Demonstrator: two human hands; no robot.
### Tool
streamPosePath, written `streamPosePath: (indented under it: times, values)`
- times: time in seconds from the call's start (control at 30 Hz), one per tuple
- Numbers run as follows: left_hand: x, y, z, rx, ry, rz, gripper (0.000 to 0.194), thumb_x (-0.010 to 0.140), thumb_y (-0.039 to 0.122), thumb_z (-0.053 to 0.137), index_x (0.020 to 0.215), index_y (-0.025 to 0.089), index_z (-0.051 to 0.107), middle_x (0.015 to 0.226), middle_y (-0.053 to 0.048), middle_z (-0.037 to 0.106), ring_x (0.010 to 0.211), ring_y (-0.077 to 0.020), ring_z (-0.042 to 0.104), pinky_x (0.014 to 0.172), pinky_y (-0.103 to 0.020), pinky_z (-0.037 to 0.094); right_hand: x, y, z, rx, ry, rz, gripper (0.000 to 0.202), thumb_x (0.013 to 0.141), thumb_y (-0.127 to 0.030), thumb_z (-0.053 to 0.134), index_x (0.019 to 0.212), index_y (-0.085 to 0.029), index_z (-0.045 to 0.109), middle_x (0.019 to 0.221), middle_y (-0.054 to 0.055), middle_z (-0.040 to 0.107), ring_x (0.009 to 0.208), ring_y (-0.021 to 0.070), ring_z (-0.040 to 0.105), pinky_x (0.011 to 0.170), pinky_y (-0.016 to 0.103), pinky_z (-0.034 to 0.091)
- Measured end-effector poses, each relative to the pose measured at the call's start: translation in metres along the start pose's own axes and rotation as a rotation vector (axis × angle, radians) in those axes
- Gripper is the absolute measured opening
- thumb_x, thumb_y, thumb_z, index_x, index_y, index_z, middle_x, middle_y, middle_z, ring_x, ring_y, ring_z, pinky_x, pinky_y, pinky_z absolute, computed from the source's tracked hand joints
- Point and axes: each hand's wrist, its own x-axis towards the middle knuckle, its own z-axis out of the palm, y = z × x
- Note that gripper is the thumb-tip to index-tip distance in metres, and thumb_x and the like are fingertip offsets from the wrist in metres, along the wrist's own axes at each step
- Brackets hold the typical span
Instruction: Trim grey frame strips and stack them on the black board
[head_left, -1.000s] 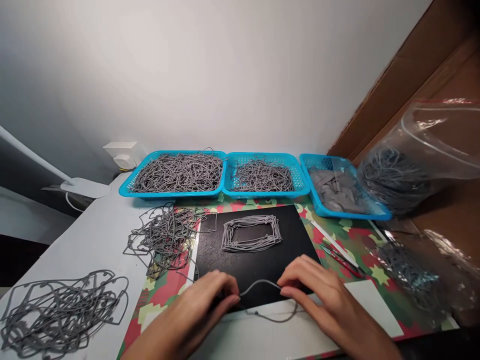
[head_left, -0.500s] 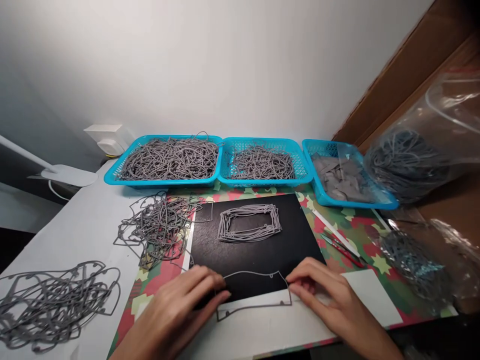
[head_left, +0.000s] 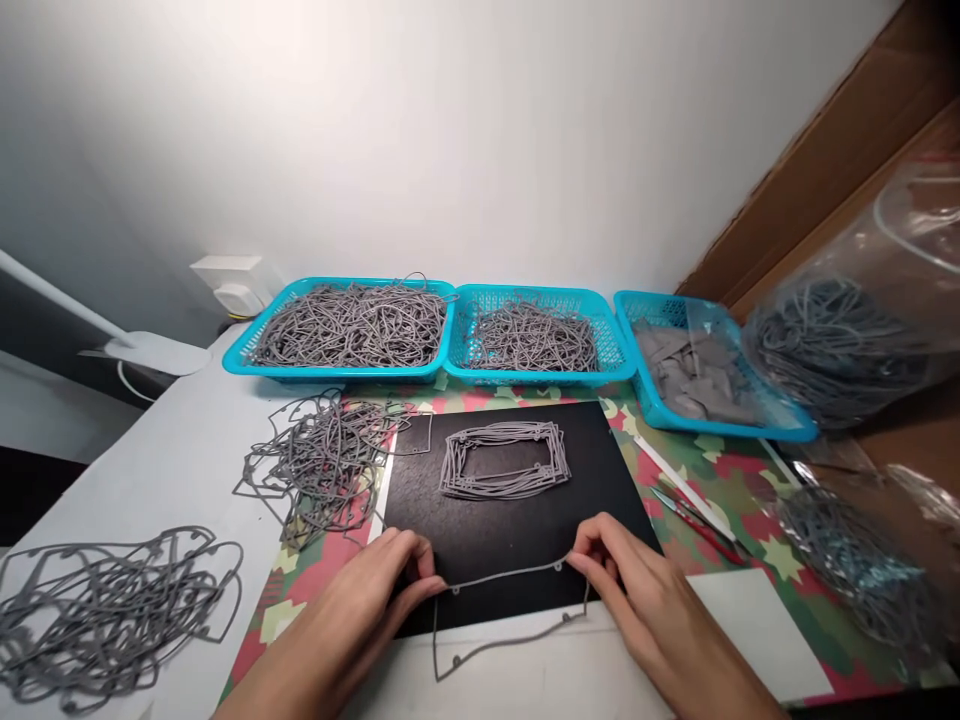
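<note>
A thin grey rubber gasket (head_left: 510,575), a rectangular loop with small round tabs, hangs between my two hands. My left hand (head_left: 390,580) pinches its upper left corner, and my right hand (head_left: 626,585) pinches the upper right corner. The top strand is drawn nearly straight, while the lower strand sags over the white surface. Beyond the hands, a neat stack of gaskets (head_left: 506,488) lies on the black mat (head_left: 420,510). To the left of the mat sits a tangled pile of similar gaskets (head_left: 322,465).
Against the wall stand blue baskets: the left basket (head_left: 337,374) and middle basket (head_left: 540,378) hold grey loops, the right basket (head_left: 720,428) flat grey pieces. Another gasket heap (head_left: 112,610) lies far left. Red-handled scissors (head_left: 697,525) and plastic bags (head_left: 847,350) are at right.
Both hands have raised the gasket's upper edge and pulled it straighter; its lower strand now droops nearer to me. The view has shifted slightly.
</note>
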Motion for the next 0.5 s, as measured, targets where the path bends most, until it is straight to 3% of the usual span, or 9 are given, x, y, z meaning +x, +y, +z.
streamPosePath:
  times: [0.07,0.17,0.27,0.4,0.5]
  values:
    - [0.000,0.003,-0.003,-0.013,-0.027,0.000,0.016,0.115,0.046,0.072,0.116,0.030,0.069,0.101,0.000,0.074,0.089,-0.0214,0.073,0.079,-0.027,0.059,0.002,-0.002,-0.005,0.017,0.001,-0.007,0.016,0.119,-0.016,0.054,0.121,-0.029,0.065,0.103,0.001,0.077,0.087,0.0182,0.081,0.076,0.024,0.063]
    - [0.004,0.006,-0.002,-0.025,-0.051,0.081,0.022,0.111,0.045,0.078,0.128,0.033,0.071,0.113,-0.001,0.074,0.104,-0.0238,0.073,0.090,-0.028,0.059,0.006,-0.012,-0.019,0.031,-0.035,-0.157,0.037,0.118,-0.013,0.054,0.146,-0.033,0.067,0.123,0.004,0.081,0.110,0.0202,0.084,0.093,0.023,0.066]
    - [0.004,0.009,0.001,-0.044,-0.082,0.103,0.014,0.119,0.041,0.064,0.113,0.030,0.070,0.115,-0.002,0.072,0.107,-0.0238,0.071,0.094,-0.030,0.057,0.011,-0.027,-0.038,0.094,-0.120,-0.253,0.034,0.118,-0.015,0.056,0.136,-0.033,0.078,0.116,0.006,0.081,0.104,0.0210,0.084,0.092,0.025,0.067]
    - [0.001,0.016,-0.003,-0.140,-0.106,0.016,0.020,0.124,0.041,0.052,0.112,0.029,0.063,0.110,-0.001,0.072,0.101,-0.0197,0.071,0.090,-0.026,0.058,0.023,-0.031,-0.047,0.322,-0.170,-0.101,0.014,0.115,-0.028,0.073,0.113,-0.033,0.086,0.107,0.004,0.079,0.099,0.0196,0.081,0.091,0.026,0.066]
    - [0.005,0.016,-0.011,-0.224,-0.064,-0.034,0.019,0.123,0.045,0.054,0.117,0.029,0.063,0.103,0.001,0.073,0.094,-0.0180,0.073,0.085,-0.024,0.059,0.036,-0.015,-0.037,0.588,-0.160,0.133,0.021,0.115,-0.043,0.073,0.112,-0.026,0.084,0.094,0.002,0.076,0.084,0.0171,0.077,0.077,0.025,0.065]
